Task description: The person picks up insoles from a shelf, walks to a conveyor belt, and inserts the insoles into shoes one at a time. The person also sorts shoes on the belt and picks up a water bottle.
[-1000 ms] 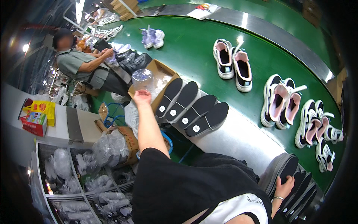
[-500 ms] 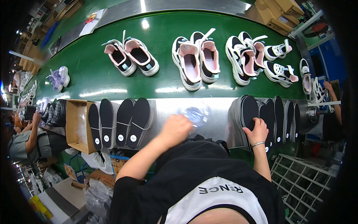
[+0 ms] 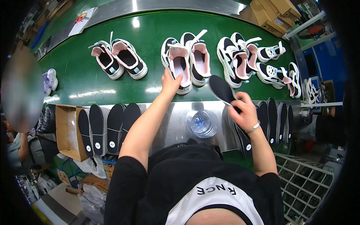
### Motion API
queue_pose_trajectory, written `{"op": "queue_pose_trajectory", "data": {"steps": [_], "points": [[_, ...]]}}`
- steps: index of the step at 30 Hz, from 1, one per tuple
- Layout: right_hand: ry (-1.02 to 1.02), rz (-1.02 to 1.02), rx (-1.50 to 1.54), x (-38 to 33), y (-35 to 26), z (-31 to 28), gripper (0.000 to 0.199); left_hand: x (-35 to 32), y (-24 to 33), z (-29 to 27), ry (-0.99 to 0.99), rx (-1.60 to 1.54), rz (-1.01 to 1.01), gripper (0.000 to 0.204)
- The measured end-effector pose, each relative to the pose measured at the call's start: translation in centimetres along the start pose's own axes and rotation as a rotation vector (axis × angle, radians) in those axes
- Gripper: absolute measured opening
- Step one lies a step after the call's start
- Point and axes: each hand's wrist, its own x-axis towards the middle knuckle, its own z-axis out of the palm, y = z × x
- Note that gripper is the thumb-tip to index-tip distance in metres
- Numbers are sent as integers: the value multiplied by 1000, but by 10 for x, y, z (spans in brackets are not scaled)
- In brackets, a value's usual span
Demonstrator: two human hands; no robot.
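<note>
My left hand is closed on the side of a black, white and pink sneaker, its thumb at the shoe's opening. The mate of that sneaker stands close on its right. In my right hand is a black insole, pinched at one end and raised at a tilt, its other end near the shoes. Below that hand, a stack of black insoles lies on the metal ledge. A clear round plastic container rests between my arms.
More sneaker pairs stand on the green table, on the left and right. Banded insole stacks lie beside an open cardboard box; further stacks lie at right. A wire rack is at lower right. Another person is at far left.
My left hand has gone from near the plastic container up to the sneaker. My right hand has lifted an insole off the stack toward the shoes. The whole view has shifted somewhat.
</note>
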Motion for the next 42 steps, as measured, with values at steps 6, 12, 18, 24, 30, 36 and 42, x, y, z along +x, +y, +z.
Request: {"op": "queue_pose_trajectory", "data": {"steps": [6, 12, 18, 24, 30, 36, 42], "points": [[-360, -286, -425, 74, -15, 27, 8, -24, -3, 47, -22, -14, -250, 71], [-612, -317, -572, 108, -27, 63, 10, -6, 14, 19, 262, 45, 220, 67], [-568, -524, -592, 112, -50, 55, 12, 41, 40, -5, -28, -159, 116, 25], [-539, -190, -513, 129, 8, 144, 13, 33, 46, 13, 15, -32, 108, 23], [-456, -148, -285, 114, 2, 131, 19, 33, 32, 15, 102, 128, 81, 24], [-654, -80, -640, 102, -12, 80, 29, 33, 15, 22, 79, 91, 152, 20], [-739, -161, -499, 125, -12, 128, 15, 37, 9, 14, -127, -164, 195, 59]]}}
